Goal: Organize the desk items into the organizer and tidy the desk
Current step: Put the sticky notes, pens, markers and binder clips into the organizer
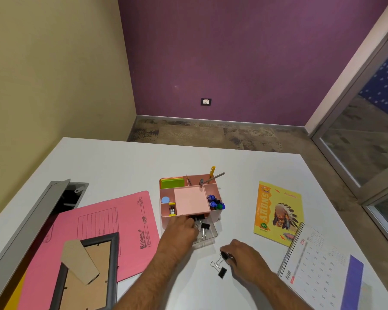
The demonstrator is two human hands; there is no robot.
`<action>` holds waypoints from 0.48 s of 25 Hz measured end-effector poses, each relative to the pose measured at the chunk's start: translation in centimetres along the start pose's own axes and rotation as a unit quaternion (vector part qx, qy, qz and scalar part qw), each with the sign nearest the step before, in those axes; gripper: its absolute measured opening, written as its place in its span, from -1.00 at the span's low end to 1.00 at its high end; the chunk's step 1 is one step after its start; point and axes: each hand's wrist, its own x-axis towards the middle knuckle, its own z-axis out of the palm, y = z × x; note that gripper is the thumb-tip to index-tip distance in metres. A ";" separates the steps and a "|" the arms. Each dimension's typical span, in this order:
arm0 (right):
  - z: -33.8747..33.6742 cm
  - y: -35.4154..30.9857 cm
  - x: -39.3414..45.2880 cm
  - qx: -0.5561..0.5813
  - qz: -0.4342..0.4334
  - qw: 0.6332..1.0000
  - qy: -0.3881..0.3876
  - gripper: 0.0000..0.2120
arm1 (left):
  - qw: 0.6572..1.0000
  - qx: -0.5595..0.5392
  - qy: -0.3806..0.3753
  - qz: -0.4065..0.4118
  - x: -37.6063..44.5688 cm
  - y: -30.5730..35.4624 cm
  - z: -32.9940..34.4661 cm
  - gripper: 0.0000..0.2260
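Nearest the camera, a loose binder clip point(221, 272) lies on the desk point(121, 162). Right hand point(244, 258) pinches another clip point(224, 256) just before the pink organizer point(189, 198). Left hand point(179, 231) reaches into its clear drawer point(207, 237) (pulled open, clips inside), grip hidden.

The room is evenly lit, soft and not very bright. The white desk point(121, 162) looks pale grey, with no strong shine on it. Small soft shadows sit under the hands. The picture is a bit blurry all over. The walls and the door frame point(354, 139) lean and bend near the edges, because the camera sees very wide.
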 end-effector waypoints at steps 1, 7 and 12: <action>-0.1 0.0 0.0 -0.004 0.001 1.000 0.002 -0.79 | 1.000 0.007 -0.011 0.006 -0.1 -0.1 0.2 -0.77; -0.2 0.3 -0.3 0.074 0.036 0.996 0.035 -0.88 | 0.995 -0.082 0.053 0.004 -0.9 -0.5 0.8 -0.91; -0.3 -1.0 -0.6 0.325 0.111 0.933 0.110 -0.82 | 0.964 -0.222 0.143 0.010 -1.1 0.7 0.5 -0.73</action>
